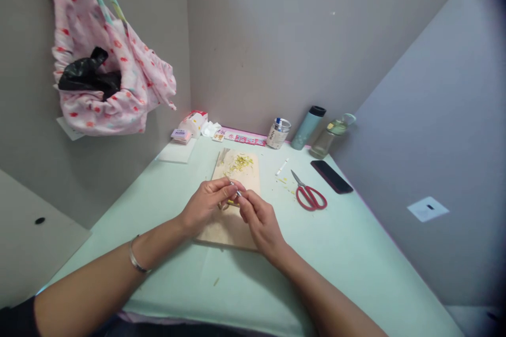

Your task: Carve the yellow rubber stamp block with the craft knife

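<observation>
Above a pale wooden board (229,231), my left hand (203,205) and my right hand (263,221) meet with fingertips pinched together. Between them shows a slim silvery piece (237,194), too small to name; my right fingers are closed on it. My left fingers are closed as well, but what they pinch is mostly covered. A bit of yellow (230,202) shows just under the fingertips. Yellow-green shavings (242,162) lie in a loose heap on the far part of the board.
Red-handled scissors (310,197), a white stick (282,167) and a phone (331,176) lie to the right. A jar (278,134), a blue bottle (308,127) and a clear bottle (330,137) stand behind. A pink cloth bag (106,110) hangs left.
</observation>
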`<control>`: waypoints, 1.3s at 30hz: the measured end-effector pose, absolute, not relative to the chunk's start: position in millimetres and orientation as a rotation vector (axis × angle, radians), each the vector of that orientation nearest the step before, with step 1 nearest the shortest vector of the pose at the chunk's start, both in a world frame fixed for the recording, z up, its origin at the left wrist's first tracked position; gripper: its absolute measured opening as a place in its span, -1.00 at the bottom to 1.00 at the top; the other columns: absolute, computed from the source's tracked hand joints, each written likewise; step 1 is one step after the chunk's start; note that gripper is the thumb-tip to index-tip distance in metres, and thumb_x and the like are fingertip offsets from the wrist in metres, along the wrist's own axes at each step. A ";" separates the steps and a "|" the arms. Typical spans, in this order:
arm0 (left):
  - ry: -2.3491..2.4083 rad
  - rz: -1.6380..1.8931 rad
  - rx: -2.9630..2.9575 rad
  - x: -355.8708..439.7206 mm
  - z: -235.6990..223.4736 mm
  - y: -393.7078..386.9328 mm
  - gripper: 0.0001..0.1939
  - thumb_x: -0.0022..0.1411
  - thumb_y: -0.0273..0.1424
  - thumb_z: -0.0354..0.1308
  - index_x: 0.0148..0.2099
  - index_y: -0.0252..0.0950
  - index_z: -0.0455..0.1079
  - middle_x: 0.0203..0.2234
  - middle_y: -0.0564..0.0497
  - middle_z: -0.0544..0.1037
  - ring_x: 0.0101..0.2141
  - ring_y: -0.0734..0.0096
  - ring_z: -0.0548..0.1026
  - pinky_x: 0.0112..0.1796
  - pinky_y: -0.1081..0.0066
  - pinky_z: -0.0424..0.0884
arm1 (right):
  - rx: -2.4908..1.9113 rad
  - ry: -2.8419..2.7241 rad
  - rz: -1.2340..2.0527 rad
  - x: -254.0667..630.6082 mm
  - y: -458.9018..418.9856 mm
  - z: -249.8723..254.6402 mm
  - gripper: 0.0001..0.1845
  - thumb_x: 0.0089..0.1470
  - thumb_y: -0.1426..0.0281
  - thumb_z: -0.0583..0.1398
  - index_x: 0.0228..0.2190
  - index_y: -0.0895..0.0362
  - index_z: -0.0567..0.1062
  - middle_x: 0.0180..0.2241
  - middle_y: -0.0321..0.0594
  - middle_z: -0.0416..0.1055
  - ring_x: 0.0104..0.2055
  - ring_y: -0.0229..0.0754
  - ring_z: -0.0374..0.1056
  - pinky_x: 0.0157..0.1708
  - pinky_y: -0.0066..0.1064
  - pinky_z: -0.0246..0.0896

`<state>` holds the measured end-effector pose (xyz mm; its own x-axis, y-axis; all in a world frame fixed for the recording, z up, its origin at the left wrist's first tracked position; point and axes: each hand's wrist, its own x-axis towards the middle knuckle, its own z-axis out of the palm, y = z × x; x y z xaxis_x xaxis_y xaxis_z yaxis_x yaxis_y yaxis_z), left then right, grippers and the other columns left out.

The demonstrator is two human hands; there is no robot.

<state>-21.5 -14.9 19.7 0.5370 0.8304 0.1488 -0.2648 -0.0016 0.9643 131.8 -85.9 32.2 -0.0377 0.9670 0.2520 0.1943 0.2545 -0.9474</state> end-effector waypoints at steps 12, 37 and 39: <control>0.492 0.939 1.334 -24.0 25.6 -15.4 -0.68 0.24 -0.12 0.28 -0.27 -0.32 0.56 -0.50 0.07 0.45 -0.49 0.50 0.26 -0.39 0.46 0.18 | -1.084 -1.316 1.138 129.2 -86.4 30.4 -0.66 0.22 0.10 0.17 -0.40 0.11 0.47 -0.61 -0.44 0.09 -0.58 -0.33 -0.01 -0.58 -0.48 -0.06; 0.526 0.830 1.244 -18.9 29.9 -17.2 -0.60 0.27 -0.08 0.25 -0.16 -0.37 0.54 -0.63 0.08 0.43 -0.55 0.47 0.35 -0.43 0.49 0.22 | -0.849 -1.056 1.649 130.0 -74.1 27.9 -0.46 0.13 -0.10 0.20 -0.41 0.16 0.41 -0.71 -0.42 0.31 -0.75 -0.45 -0.15 -0.75 -0.56 -0.18; 0.524 0.823 1.228 -18.7 31.7 -18.2 -0.61 0.28 -0.08 0.23 -0.16 -0.35 0.53 -0.65 0.08 0.43 -0.57 0.43 0.41 -0.43 0.47 0.27 | -0.881 -1.107 1.584 129.6 -73.8 27.8 -0.42 0.10 -0.14 0.20 -0.39 0.17 0.41 -0.67 -0.40 0.35 -0.73 -0.43 -0.01 -0.72 -0.56 -0.07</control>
<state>-18.7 -18.2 31.7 0.6141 0.7855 0.0759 -0.2641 0.1139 0.9578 129.6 -73.8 27.8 -0.2631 0.9644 -0.0285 -0.3046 -0.1110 -0.9460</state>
